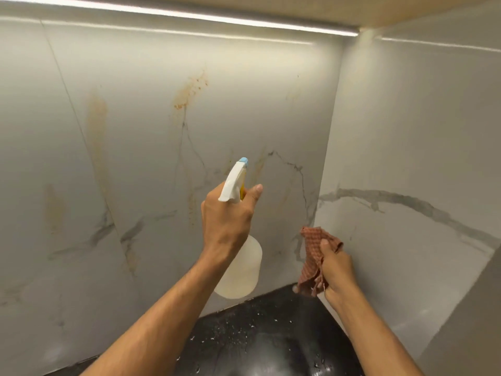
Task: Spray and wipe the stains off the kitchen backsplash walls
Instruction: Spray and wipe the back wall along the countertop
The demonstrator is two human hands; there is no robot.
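Two hands occupied: translucent blue-nozzled spray bottle (242, 270) gripped in left hand (229, 218), rust checked cloth (314, 256) clutched in right hand (337, 270); upper orange stains (191, 90) may be missed if aimed low.

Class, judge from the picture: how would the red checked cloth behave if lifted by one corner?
Probably floppy: the cloth bunches and droops from the right hand. Likely light: one hand holds it crumpled without visible strain. Its checked weave looks textured, so probably not slippery.
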